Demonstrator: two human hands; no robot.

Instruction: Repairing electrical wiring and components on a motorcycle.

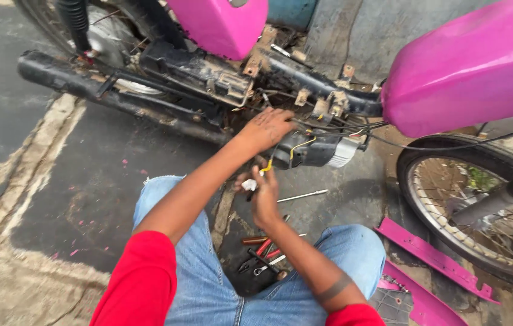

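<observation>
- The left hand (266,128) rested on the black cylindrical motor housing with a silver ribbed end (316,151), low under the frame of the partly stripped pink motorcycle (473,66). Its fingers were curled over the top of the housing, among a bundle of thin black cables (341,127).
- The right hand (263,196) sat just below, near the person's knees. Its fingers were pressed together in a pinch on a small white connector (249,184) fitted to a short yellow wire (266,166). The yellow wire ran up toward the housing; its far end was hidden behind the left hand.
- Red-handled pliers and other small hand tools (265,253) lay on the dark asphalt ground (87,199) between the knees. A thin silver metal rod (303,195) lay beside the right hand.
- Loose pink fairing strips (431,259) lay on the ground near the spoked front wheel (479,205).
- Risk, wire strain: the connector appeared to be held close to taut; a hard pull could tear the yellow wire from its terminal.
- Risk, snagging: the left fingers sat amid the cable bundle, so a sudden withdrawal could drag a neighbouring lead loose.
- Risk, lost parts: the small connector, if dropped, could vanish among the tools and debris below.
</observation>
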